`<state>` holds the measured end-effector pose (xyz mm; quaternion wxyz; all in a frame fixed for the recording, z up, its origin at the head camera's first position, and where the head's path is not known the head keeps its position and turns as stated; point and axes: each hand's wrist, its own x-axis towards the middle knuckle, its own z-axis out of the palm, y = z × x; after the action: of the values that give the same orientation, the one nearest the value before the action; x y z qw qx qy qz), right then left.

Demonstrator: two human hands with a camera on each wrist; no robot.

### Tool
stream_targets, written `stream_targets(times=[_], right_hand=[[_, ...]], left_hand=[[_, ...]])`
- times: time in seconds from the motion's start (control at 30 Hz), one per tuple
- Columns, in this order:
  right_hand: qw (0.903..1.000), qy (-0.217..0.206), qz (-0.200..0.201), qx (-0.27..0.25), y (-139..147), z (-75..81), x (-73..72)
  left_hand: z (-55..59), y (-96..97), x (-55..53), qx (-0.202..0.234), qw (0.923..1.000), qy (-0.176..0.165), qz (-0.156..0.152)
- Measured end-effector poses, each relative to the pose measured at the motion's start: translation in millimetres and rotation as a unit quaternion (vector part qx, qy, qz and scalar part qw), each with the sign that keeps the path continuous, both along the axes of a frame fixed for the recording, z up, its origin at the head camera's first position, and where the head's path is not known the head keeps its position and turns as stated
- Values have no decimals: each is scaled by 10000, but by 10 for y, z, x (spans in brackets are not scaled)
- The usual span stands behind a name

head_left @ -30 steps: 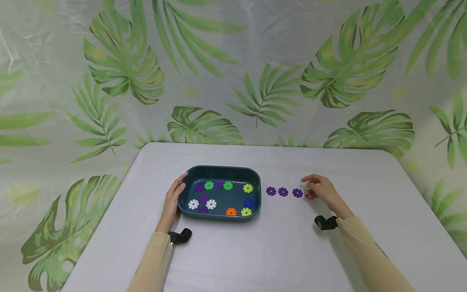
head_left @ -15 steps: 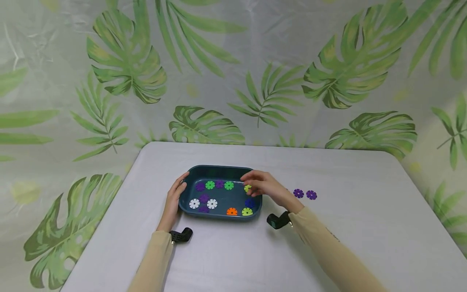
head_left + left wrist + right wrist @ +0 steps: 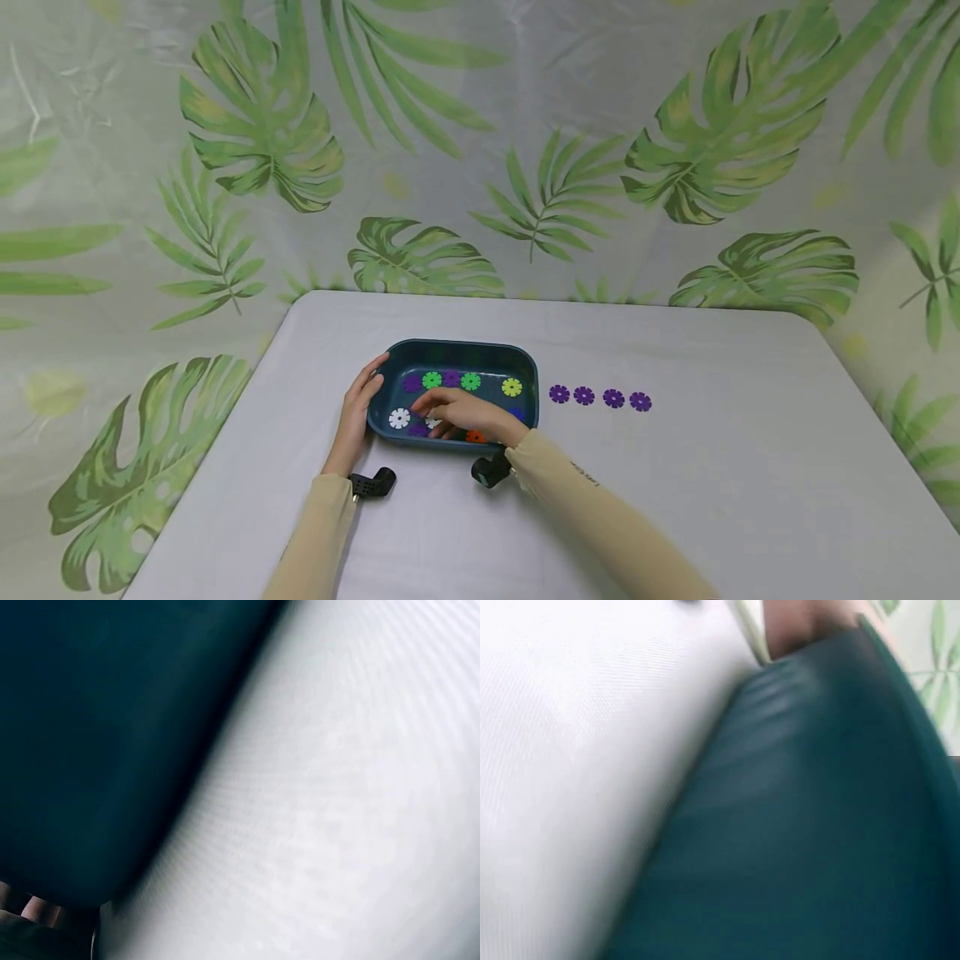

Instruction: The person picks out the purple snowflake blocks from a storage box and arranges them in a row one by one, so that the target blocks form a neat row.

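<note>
In the head view, a dark teal tray (image 3: 450, 343) holds several notched plastic interlocking discs. My left hand (image 3: 351, 421) grips the tray's left end, fingers along its rim. Over the tray's front left part, my right hand (image 3: 468, 412) points down with thumb and forefinger apart. A white disc (image 3: 432, 422) shows between those fingers, and another white disc (image 3: 399, 418) lies to their left. Beneath them, a purple disc (image 3: 417, 431) is partly covered. I see nothing held in the right hand. Both wrist views show mostly tray wall, blurred in the right one.
On the white table (image 3: 720, 483), several purple discs form a row (image 3: 598, 397) right of the tray. Along the tray's back lie green (image 3: 470, 381), purple and yellow discs (image 3: 512, 387). An orange disc (image 3: 476, 436) sits partly under the right wrist. A leaf-patterned curtain (image 3: 555, 167) hangs behind.
My right hand has moved left from the end of the purple row into the tray, over the white and purple discs. The row now shows one more purple disc. My left hand stays put.
</note>
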<state>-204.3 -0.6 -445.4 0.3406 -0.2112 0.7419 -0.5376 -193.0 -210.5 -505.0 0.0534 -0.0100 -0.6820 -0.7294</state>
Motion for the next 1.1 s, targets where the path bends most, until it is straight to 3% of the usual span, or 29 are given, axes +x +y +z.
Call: stream_targets(times=[0.27, 0.57, 0.8, 0.93, 1.1], right_hand=[[9990, 243, 123, 342, -153, -94, 8], [9984, 348, -170, 418, -180, -124, 0], [9947, 655, -512, 607, -199, -170, 11], [9953, 643, -619, 383, -146, -134, 0], [9962, 515, -709, -5, 64, -34, -38]], left_hand=[[20, -4, -3, 21, 10000, -12, -20], [259, 53, 100, 35, 9998, -96, -153], [77, 11, 27, -6, 10000, -55, -39], [-2, 2, -5, -93, 9999, 34, 46], [-16, 1, -7, -65, 9999, 71, 86]])
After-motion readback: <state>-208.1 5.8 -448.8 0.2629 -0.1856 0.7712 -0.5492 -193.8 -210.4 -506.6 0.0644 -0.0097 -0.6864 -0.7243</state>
